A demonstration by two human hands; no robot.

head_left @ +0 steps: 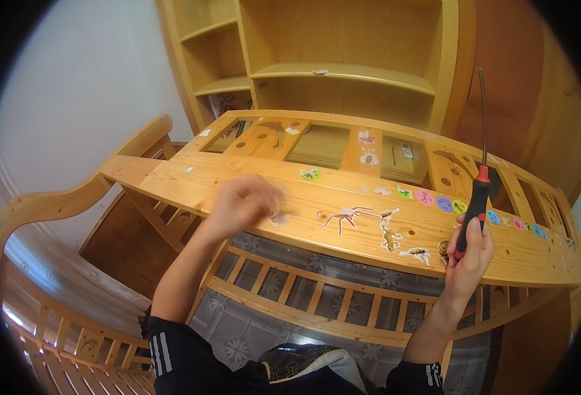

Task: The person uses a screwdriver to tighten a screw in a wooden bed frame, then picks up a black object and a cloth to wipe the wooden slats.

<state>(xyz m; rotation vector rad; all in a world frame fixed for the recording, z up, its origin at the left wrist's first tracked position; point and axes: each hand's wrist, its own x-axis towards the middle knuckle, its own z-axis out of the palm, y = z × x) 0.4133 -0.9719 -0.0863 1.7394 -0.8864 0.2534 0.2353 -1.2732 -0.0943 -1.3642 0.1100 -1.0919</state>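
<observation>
In the head view, a screwdriver (476, 207) with a black-and-red handle is held upright at the right of the frame, its long shaft pointed at the top edge. The handle's lower part is wrapped by the right hand (471, 255), fingers curled round it; with the tip turned upward, the metal seems to be kept clear of the wood.

And over to centre left: the left hand (243, 199) is caught in a blur above the pale wooden plank (198, 187), fingers bent inward. Whether anything is pinched there cannot be made out. A whitish sticker (281, 220) is seen right by the fingertips, smeared too.

Along the plank, right of centre, a spider-like sticker (348, 218), a gecko sticker (390, 238) and a winged-insect sticker (416, 254) are spread flat, white-edged, apparently stuck down as decoration. A snail sticker (443, 249) is partly covered by the right hand. Behind them, a row is formed by round stickers, a pink one (425, 198) among them, seemingly lined up along the plank's far edge.

At the top, a wooden bookcase (343, 74) is seen; at lower centre, a slatted frame (284, 313) is set above grey patterned flooring (234, 352).
</observation>
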